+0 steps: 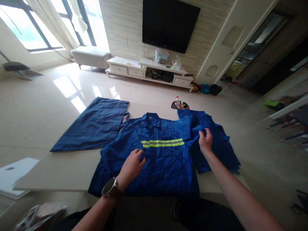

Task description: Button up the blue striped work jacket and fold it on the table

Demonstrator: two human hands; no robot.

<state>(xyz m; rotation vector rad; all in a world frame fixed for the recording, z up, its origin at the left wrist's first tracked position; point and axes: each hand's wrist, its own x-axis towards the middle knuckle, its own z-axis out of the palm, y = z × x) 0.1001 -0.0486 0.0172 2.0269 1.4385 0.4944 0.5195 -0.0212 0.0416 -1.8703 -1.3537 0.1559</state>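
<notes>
A blue work jacket [163, 160] with a yellow reflective stripe [162, 142] lies front up on a low beige table [60, 170], collar pointing away from me. My left hand [132, 165], with a watch on its wrist, rests on the jacket's left front, fingers curled into the cloth. My right hand [205, 140] pinches the folded-in right sleeve [194, 128] near the shoulder. A second blue garment [221, 147] lies under and beside that sleeve on the right.
Blue trousers [96, 126] lie flat at the table's left. A small tray with a bottle [180, 104] stands at the far edge. White paper [14, 171] sits to the left. Beyond are a glossy floor, a white TV console [146, 70] and a wall television [168, 24].
</notes>
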